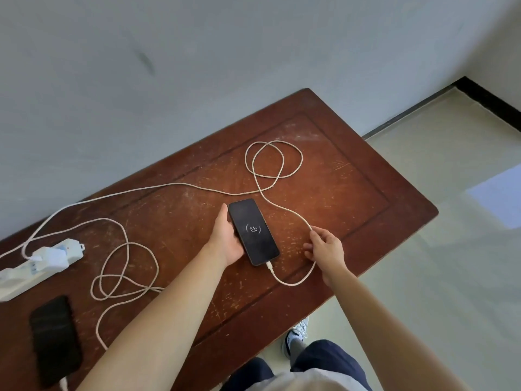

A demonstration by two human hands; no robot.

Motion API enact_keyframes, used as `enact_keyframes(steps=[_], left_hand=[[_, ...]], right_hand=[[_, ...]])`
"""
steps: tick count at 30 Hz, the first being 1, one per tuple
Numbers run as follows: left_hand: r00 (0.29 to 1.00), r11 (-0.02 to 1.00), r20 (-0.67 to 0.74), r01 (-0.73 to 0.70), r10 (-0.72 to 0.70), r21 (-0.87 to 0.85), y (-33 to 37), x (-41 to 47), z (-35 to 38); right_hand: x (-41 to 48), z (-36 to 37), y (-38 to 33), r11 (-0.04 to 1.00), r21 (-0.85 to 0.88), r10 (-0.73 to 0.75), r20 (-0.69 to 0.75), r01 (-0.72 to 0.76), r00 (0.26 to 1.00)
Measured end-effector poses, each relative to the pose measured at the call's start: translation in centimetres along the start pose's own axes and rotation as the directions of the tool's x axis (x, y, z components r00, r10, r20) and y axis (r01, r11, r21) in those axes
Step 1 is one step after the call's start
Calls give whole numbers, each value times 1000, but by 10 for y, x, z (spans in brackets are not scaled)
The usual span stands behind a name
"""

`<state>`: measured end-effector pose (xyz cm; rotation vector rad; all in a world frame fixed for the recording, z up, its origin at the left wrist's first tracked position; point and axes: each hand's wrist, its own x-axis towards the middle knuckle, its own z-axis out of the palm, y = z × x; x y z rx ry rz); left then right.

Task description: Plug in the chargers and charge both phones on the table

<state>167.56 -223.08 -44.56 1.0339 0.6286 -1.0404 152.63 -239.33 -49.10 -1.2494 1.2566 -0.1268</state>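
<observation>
A black phone (253, 231) lies mid-table, screen lit and showing 54 %, with a white cable (293, 282) plugged into its near end. My left hand (227, 238) grips the phone's left edge. My right hand (327, 246) pinches that cable just right of the phone. The cable loops (273, 159) behind and runs left to a white charger (52, 256) plugged into a white power strip (31, 270). A second black phone (55, 338) lies at the near left, screen dark, with a second white cable (63, 383) at its near end, coiled (127, 273) beside it.
The brown wooden table (352, 193) stands against a grey wall (197, 66). Its right end and near edge drop to a pale tiled floor (437, 277). My legs and a shoe (296, 338) show below the near edge.
</observation>
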Motion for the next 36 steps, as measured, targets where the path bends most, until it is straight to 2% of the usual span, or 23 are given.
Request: enact_keyframes(steps=[5,10,14,23,30,34,36], left_hand=[[999,994,-39,15,-11,110,-2,13,10],[997,960,-79,-4,27,280,-1,14,4],[998,960,-49,-16,31,280,-1,7,-1],[999,955,-9,-40,44,294,-9,5,-11],[993,942,52,-115,104,316,-18,-3,-10],[983,859,-32,-144,182,491,-19,-11,-18],[962,735,-99,-127,256,666,-22,-20,-27]], right_hand=[[12,-5,6,998,-56,-40,-37,38,999],[10,-2,4,943,-279,-206,-71,179,976],[5,0,0,843,-462,-329,-34,277,944],[0,4,2,778,-564,-356,-34,276,934],[9,-1,8,671,-679,-431,-31,297,902],[7,-5,-1,637,-710,-389,39,299,921],[2,-3,-22,649,-687,-397,61,327,916]])
